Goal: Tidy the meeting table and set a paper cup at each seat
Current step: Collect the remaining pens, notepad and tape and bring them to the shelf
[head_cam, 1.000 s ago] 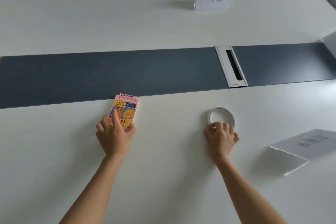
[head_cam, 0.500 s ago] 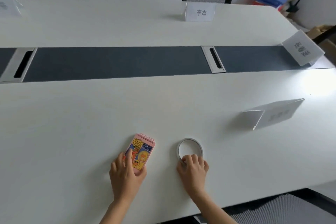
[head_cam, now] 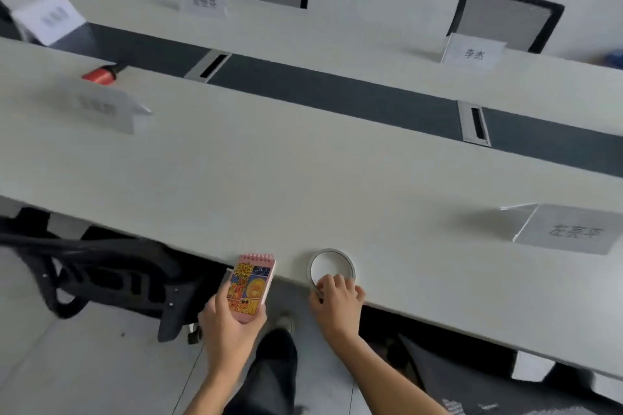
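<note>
left hand grips pink spiral notepad, half past bench near edge | right hand fingers on tape roll at near edge | name cards, red object at left end

A long white meeting table with a dark strip down its middle carried little. At its near edge a tape roll lay flat, touched by the right hand. A name card stood well right of that hand. Far to the left of the left hand stood a blurred name card, with a red object beyond it. More name cards lined the far side.
</note>
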Demonstrator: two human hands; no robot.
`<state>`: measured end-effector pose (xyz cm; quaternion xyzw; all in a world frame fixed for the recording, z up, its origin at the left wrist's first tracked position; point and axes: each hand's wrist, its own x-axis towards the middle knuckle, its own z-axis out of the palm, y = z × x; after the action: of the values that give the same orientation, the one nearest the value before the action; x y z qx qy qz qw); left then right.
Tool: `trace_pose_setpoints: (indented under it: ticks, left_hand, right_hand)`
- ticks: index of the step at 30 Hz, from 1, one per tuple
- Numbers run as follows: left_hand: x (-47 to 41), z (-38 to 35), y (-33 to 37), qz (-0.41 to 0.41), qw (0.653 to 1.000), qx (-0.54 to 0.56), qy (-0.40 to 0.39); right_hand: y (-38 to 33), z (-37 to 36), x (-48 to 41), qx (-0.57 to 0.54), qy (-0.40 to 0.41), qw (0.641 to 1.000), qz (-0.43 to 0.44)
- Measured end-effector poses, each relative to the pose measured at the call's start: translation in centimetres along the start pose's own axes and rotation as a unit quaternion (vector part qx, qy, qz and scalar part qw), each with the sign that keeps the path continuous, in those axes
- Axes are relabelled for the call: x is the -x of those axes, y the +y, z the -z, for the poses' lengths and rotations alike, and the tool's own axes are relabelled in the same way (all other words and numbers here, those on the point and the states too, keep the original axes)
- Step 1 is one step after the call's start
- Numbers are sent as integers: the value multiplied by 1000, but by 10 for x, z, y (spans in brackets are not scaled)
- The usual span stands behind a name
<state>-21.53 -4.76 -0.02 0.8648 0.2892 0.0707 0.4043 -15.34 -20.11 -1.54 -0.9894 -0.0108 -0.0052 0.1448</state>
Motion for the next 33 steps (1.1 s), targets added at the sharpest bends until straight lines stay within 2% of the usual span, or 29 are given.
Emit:
trace_pose_setpoints:
  ticks: [3, 6, 11, 14, 17, 21, 24, 28, 33]
  left_hand:
    - [43, 29, -37, 105, 993, 33, 36]
    - [77, 66, -64, 218, 967, 84, 104]
    - [122, 115, -104, 318, 920, 118, 195]
    - [140, 137, -128, 367, 901, 125, 195]
    - [154, 165, -152, 378, 899, 123, 182]
    - [175, 230, -193, 378, 891, 144, 205]
    - [193, 289, -236, 398, 857, 170, 278]
    - [217, 350, -293, 438, 793, 220, 362]
    - [231, 383, -337, 482, 743, 242, 397]
  right_hand:
    - [-23, -8, 51, -6, -62, 993, 98]
    - [-42, -12, 90, 4, -102, 975, 200]
    - [-74, -18, 132, -1, -132, 957, 257]
    - [-100, -24, 156, 10, -157, 943, 294]
    - [-131, -32, 180, 11, -206, 929, 307]
    - [-184, -49, 219, -14, -252, 917, 308]
    - [-232, -75, 256, -23, -302, 897, 322]
    - [-301, -96, 301, -24, -311, 866, 391]
    - [-355, -102, 325, -60, -294, 845, 442]
